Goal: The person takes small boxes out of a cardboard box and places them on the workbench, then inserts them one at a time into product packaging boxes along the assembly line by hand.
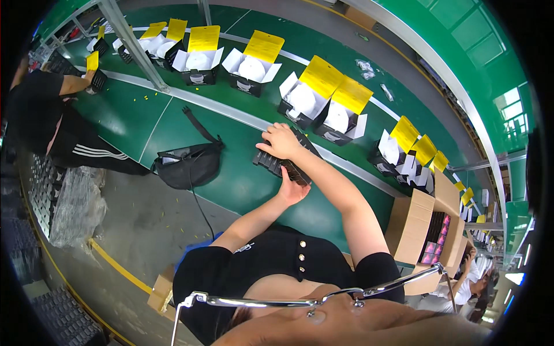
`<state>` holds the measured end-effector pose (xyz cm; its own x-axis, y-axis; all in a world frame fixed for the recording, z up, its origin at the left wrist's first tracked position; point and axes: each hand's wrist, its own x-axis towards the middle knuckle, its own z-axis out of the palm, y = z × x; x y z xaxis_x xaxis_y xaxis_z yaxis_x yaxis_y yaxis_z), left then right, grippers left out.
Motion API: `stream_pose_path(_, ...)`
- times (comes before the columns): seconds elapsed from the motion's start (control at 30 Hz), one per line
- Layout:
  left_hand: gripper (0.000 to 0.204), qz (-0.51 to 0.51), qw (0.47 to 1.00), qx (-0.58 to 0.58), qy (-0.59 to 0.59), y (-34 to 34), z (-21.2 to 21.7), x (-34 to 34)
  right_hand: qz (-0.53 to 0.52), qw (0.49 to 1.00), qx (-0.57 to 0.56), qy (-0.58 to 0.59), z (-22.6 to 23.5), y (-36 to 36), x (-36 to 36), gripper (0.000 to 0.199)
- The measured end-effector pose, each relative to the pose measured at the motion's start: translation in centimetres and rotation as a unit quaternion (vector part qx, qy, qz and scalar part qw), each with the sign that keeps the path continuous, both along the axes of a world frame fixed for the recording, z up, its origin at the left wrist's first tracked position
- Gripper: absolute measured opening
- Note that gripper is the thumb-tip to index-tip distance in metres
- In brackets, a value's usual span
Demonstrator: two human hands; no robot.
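Note:
A stack of small black boxes [267, 162], set side by side in rows, is between my hands over the green bench. My left hand [295, 190] grips its near right end, thumb along the side; its other fingers are partly hidden beneath. Over the far side lies my right hand [281, 142], fingers curled down onto the boxes. The boxes sit tilted in the picture, and my right hand covers part of them. To the left, apart from both hands, a black bag [189, 165] with a strap lies on the bench.
Beyond a metal rail, open black boxes with yellow lids [252, 68] and white contents line the green conveyor [231, 23]. At my right stands an open carton [408, 222] holding black and pink boxes. Left, another person [37, 109] works by a metal post [134, 46].

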<state>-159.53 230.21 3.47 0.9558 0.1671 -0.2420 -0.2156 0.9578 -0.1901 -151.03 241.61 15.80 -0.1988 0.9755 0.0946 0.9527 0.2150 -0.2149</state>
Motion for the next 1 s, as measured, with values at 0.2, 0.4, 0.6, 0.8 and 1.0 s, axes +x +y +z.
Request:
stream_pose_path(0.2, 0.093, -0.009, 0.986, -0.074, 0.152, 2.5, -2.2, -0.9, -0.036, 0.997, -0.008, -0.063, -7.6, 1.7, -2.6, 0.053)
stream_pose_path(0.4, 0.11, -0.098, 0.969, -0.037, 0.222, 6.0, -4.4, -4.5, -0.096, 0.98, 0.109, 0.133, -6.6, 0.3, -3.3, 0.054)
stream_pose_path(0.6, 0.094, -0.072, 0.962, -0.129, 0.228, 8.8, -1.1, -9.5, -0.466, 0.818, 0.278, 0.192, -6.8, -9.3, -2.9, 0.07)
stream_pose_path(0.8, 0.037, 0.178, 0.571, 0.616, 0.513, 13.8, -3.0, -12.0, -0.509, 0.748, 0.021, 0.424, -11.2, -13.6, -7.5, 0.136)
stream_pose_path(1.0, 0.061, 0.065, 0.329, 0.835, 0.437, 24.3, -0.2, -9.4, -0.517, 0.75, -0.003, 0.413, -10.7, -10.4, -7.8, 0.122)
